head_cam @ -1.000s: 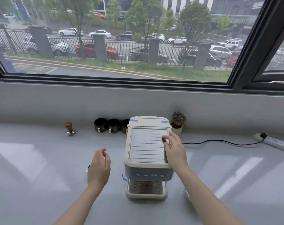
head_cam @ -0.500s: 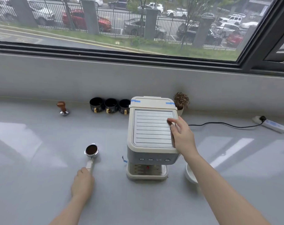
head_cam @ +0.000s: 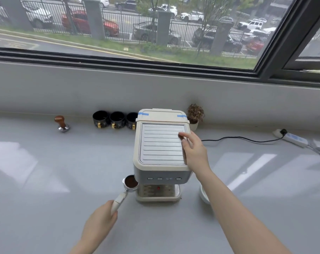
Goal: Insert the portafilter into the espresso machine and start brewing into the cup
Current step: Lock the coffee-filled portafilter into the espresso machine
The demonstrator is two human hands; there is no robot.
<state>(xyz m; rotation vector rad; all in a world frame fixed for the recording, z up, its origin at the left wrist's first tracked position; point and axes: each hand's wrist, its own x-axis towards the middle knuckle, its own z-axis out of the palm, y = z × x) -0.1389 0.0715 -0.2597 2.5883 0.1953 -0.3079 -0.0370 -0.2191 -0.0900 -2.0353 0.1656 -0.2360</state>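
Note:
A cream espresso machine (head_cam: pixel 161 143) stands in the middle of the grey counter, its drip tray (head_cam: pixel 157 194) facing me. My left hand (head_cam: pixel 98 222) grips the handle of the portafilter (head_cam: pixel 130 182), whose basket of dark ground coffee sits just left of the machine's front, at button height. My right hand (head_cam: pixel 193 151) rests flat on the right side of the machine's ribbed top, fingers spread. A white cup (head_cam: pixel 204 196) stands on the counter to the right of the machine, partly hidden by my right forearm.
Three black cups (head_cam: pixel 117 119) line the back wall left of the machine. A wooden-handled tamper (head_cam: pixel 62 123) stands further left. A small potted plant (head_cam: pixel 195 116) sits behind the machine. A black cable runs right to a power strip (head_cam: pixel 293 139).
My left hand took the portafilter off the counter, lifted it and carried it right, up to the machine's front left. My right hand stayed on the machine's top.

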